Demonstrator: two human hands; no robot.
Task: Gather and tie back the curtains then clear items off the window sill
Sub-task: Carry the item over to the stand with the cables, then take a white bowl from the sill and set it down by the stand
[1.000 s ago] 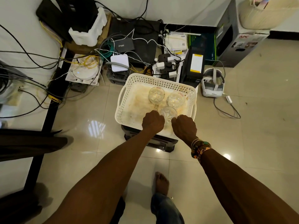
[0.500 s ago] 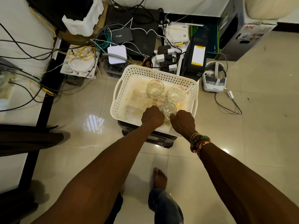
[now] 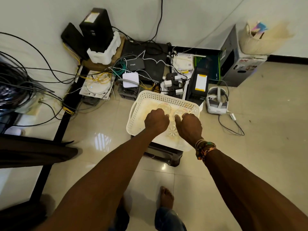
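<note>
Left fingers (image 3: 162,114) and right fingers (image 3: 187,115) are both curled down inside the white basket (image 3: 133,117). The tips are hidden, so I can't tell if the left hand (image 3: 156,121) or the right hand (image 3: 190,125) is actually gripping anything. The far-left glass (image 3: 164,107) sits just past the left knuckles, the far-right glass (image 3: 180,111) just past the right ones, and the near glass (image 3: 172,130) lies between the hands. The basket's far rim is crowded by the power strip (image 3: 173,82). There's open floor (image 3: 250,147) to the right, with a headset (image 3: 216,102) near that corner.
</note>
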